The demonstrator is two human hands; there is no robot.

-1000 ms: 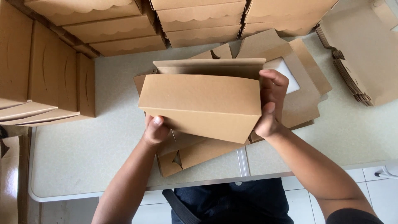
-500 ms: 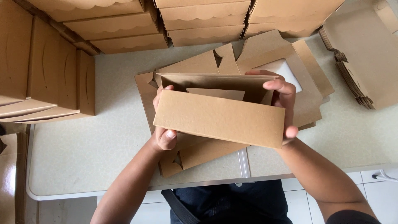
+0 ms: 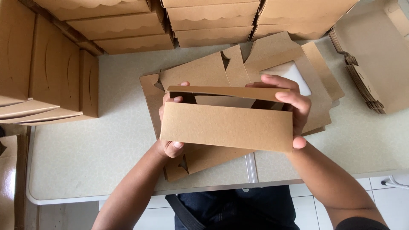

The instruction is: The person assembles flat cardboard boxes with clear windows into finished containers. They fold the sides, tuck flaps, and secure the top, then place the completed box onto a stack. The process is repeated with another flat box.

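Far left stack: assembled brown cardboard boxes stand piled at the left edge of the pale table, their sides facing the camera.
Back row: more finished boxes with scalloped lids run along the far edge of the table, several deep.
Left hand: the left hand grips the left end of the half-folded box, thumb under the near wall and fingertips hooked over its top edge.
Box in hand: the half-folded box is held up over the middle of the table, above the flat sheets; its near wall faces the camera as a plain brown panel, the inside is open at the top, and a loose inner flap shows within (how far its ends are locked I cannot tell).
Flat sheets: unfolded die-cut blanks lie on the table under the box, one with a clear window panel showing just behind the right fingers.
Right hand: the right hand clamps the right end of the box, fingers curled over the far wall and thumb on the near wall's lower corner; the two hands sit well apart, one at each end.
Far right: a bundle of flat blanks rests at the table's right edge.
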